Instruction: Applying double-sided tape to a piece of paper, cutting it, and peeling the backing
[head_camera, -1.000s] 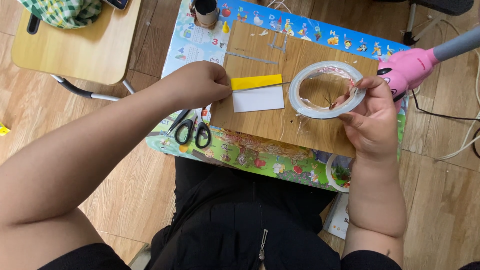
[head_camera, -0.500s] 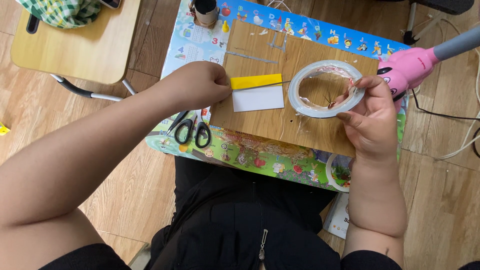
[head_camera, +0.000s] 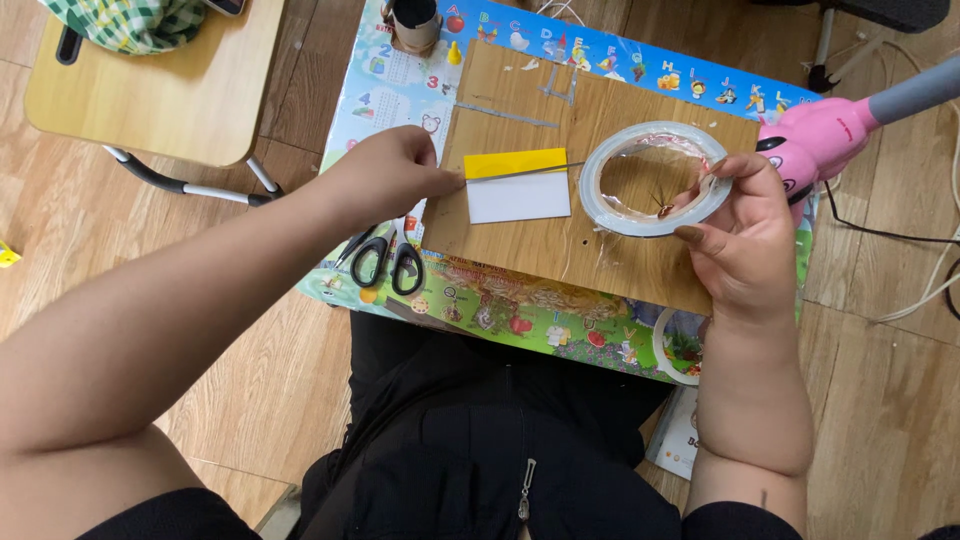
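Note:
A folded paper piece (head_camera: 518, 186), yellow on its top strip and white below, lies on a brown wooden board (head_camera: 520, 250). A strip of clear tape (head_camera: 520, 172) stretches from a large tape roll (head_camera: 612, 210) across the paper. My left hand (head_camera: 392, 172) pinches the strip's free end at the paper's left edge. My right hand (head_camera: 738, 240) grips the right side of the roll, which rests on the board.
Black scissors (head_camera: 385, 262) lie on a colourful picture mat (head_camera: 400, 95) left of the board. A cardboard tube (head_camera: 415, 22) stands at the mat's far edge. A pink device with a grey handle (head_camera: 825, 130) sits right. A small wooden table (head_camera: 160, 85) stands left.
The tape strip has been drawn out leftward from the roll across the paper. Both hands stay almost in place.

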